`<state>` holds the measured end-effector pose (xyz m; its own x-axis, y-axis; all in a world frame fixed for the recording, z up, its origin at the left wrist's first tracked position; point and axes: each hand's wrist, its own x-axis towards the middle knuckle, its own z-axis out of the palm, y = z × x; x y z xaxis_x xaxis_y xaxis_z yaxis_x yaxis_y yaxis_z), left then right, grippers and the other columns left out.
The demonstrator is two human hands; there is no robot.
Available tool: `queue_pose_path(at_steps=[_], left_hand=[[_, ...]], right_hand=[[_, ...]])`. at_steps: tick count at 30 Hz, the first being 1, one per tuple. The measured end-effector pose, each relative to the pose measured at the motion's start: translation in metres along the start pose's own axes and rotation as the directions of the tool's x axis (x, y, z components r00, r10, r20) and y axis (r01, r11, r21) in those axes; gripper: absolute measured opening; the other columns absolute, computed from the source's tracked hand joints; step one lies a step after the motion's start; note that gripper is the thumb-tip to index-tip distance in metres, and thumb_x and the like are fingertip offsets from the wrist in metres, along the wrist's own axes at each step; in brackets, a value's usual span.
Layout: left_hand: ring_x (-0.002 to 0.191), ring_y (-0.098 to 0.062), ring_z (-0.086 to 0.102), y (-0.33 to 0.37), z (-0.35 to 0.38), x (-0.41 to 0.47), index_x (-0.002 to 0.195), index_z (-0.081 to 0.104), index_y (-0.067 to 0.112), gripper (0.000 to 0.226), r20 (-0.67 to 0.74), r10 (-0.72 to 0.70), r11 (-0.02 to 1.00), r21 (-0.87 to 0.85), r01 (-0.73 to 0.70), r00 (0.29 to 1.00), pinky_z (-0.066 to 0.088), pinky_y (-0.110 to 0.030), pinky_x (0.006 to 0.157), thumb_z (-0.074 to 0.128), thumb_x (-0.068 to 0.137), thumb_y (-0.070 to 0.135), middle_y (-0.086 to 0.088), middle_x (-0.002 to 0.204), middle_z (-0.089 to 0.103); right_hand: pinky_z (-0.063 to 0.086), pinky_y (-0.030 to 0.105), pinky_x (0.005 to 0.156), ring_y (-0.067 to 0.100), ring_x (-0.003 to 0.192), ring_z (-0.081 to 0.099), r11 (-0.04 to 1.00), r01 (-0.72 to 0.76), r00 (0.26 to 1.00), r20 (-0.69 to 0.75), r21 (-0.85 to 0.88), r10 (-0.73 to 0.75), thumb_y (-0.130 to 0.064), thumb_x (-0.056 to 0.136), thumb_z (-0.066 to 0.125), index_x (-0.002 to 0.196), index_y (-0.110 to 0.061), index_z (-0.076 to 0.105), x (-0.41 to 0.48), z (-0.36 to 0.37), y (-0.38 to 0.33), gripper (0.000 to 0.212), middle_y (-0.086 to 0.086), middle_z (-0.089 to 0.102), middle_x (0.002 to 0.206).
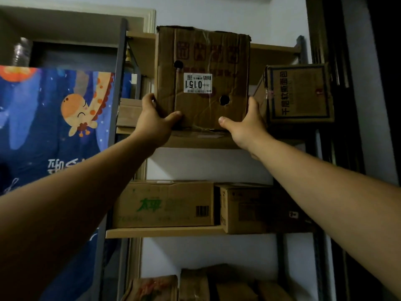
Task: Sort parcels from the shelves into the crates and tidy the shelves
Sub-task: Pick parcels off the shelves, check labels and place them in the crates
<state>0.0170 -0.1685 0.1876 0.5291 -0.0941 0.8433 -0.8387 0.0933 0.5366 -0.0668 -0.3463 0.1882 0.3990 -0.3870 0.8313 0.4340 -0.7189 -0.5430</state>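
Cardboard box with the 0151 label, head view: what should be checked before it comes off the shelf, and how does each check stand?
1. Grip of left hand on the cardboard box, lower left edge, thumb on the front: ok.
2. Grip of right hand on the lower right edge: ok.
3. Box condition: creased, with two holes in the front: cannot tell if it will hold.
4. Clearance to the printed box beside the right hand: tight, cannot tell.
5. Bottom free of the shelf board: cannot tell.
6. Destination crate: none in view, cannot tell.

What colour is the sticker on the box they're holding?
The sticker on the box is white with black print; head view.
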Motion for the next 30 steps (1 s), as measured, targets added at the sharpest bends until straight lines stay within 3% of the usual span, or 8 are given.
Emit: queue_pose_path(at_steps=[6, 11, 14, 19, 23, 26, 30], left_hand=[[0.113, -0.017, 0.053, 0.005, 0.027, -0.044, 0.146, 0.018, 0.02, 0.07, -0.023, -0.088, 0.996, 0.006, 0.088, 0.996, 0.046, -0.027, 0.088, 0.06, 0.09, 0.019, -0.007, 0.137, 0.047], [0.12, -0.022, 0.053, -0.004, 0.038, -0.084, 0.145, 0.021, 0.023, 0.069, -0.049, -0.164, 0.985, 0.037, 0.166, 0.985, 0.047, -0.04, 0.099, 0.062, 0.089, 0.022, -0.006, 0.137, 0.048], [0.12, -0.021, 0.052, -0.011, 0.039, -0.11, 0.144, 0.021, 0.026, 0.069, -0.043, -0.202, 0.977, 0.061, 0.204, 0.979, 0.046, -0.04, 0.098, 0.062, 0.088, 0.023, -0.005, 0.137, 0.048], [0.123, -0.023, 0.05, -0.022, 0.029, -0.147, 0.144, 0.018, 0.027, 0.071, -0.011, -0.247, 0.968, 0.05, 0.247, 0.969, 0.045, -0.043, 0.1, 0.062, 0.088, 0.021, -0.006, 0.14, 0.044], [0.122, -0.022, 0.05, -0.02, 0.012, -0.152, 0.142, 0.02, 0.033, 0.069, -0.011, -0.234, 0.972, 0.01, 0.234, 0.972, 0.046, -0.048, 0.1, 0.062, 0.088, 0.025, -0.004, 0.138, 0.045], [0.117, -0.021, 0.053, -0.014, -0.002, -0.149, 0.14, 0.022, 0.035, 0.066, 0.013, -0.214, 0.975, -0.05, 0.215, 0.977, 0.05, -0.045, 0.094, 0.061, 0.088, 0.028, 0.001, 0.133, 0.046], [0.101, -0.012, 0.056, -0.006, -0.015, -0.149, 0.141, 0.025, 0.033, 0.064, 0.028, -0.201, 0.974, -0.1, 0.203, 0.979, 0.053, -0.035, 0.083, 0.061, 0.088, 0.03, 0.014, 0.111, 0.048]], right_hand=[[0.029, 0.034, 0.107, 0.024, 0.138, 0.03, 0.996, -0.035, 0.996, 0.088, 0.079, 0.028, -0.021, 0.088, 0.066, 0.152, -0.023, 0.006, -0.027, -0.031, 0.021, 0.088, 0.002, 0.027, 0.151], [0.03, 0.039, 0.111, 0.023, 0.138, 0.031, 0.988, -0.108, 0.982, 0.169, 0.107, 0.09, -0.021, 0.087, 0.067, 0.152, -0.025, 0.007, -0.056, -0.043, 0.044, 0.089, 0.002, 0.028, 0.153], [0.031, 0.048, 0.112, 0.024, 0.139, 0.032, 0.983, -0.152, 0.971, 0.198, 0.102, 0.13, -0.023, 0.086, 0.068, 0.151, -0.027, 0.007, -0.079, -0.046, 0.056, 0.09, 0.002, 0.03, 0.153], [0.033, 0.049, 0.111, 0.025, 0.137, 0.034, 0.978, -0.184, 0.966, 0.201, 0.101, 0.161, -0.019, 0.085, 0.069, 0.151, -0.026, 0.009, -0.116, -0.04, 0.064, 0.09, 0.003, 0.032, 0.151], [0.037, 0.042, 0.108, 0.021, 0.131, 0.042, 0.971, -0.186, 0.971, 0.179, 0.151, 0.158, -0.02, 0.085, 0.069, 0.15, -0.023, 0.017, -0.128, -0.034, 0.053, 0.084, 0.002, 0.042, 0.144], [0.04, 0.041, 0.105, 0.02, 0.128, 0.046, 0.97, -0.191, 0.971, 0.173, 0.15, 0.165, -0.031, 0.084, 0.069, 0.146, -0.022, 0.026, -0.131, -0.03, 0.043, 0.076, 0.0, 0.048, 0.14], [0.042, 0.029, 0.089, 0.013, 0.11, 0.052, 0.972, -0.19, 0.971, 0.171, 0.136, 0.166, -0.038, 0.088, 0.063, 0.131, -0.022, 0.043, -0.133, -0.027, 0.028, 0.051, -0.007, 0.055, 0.118]])
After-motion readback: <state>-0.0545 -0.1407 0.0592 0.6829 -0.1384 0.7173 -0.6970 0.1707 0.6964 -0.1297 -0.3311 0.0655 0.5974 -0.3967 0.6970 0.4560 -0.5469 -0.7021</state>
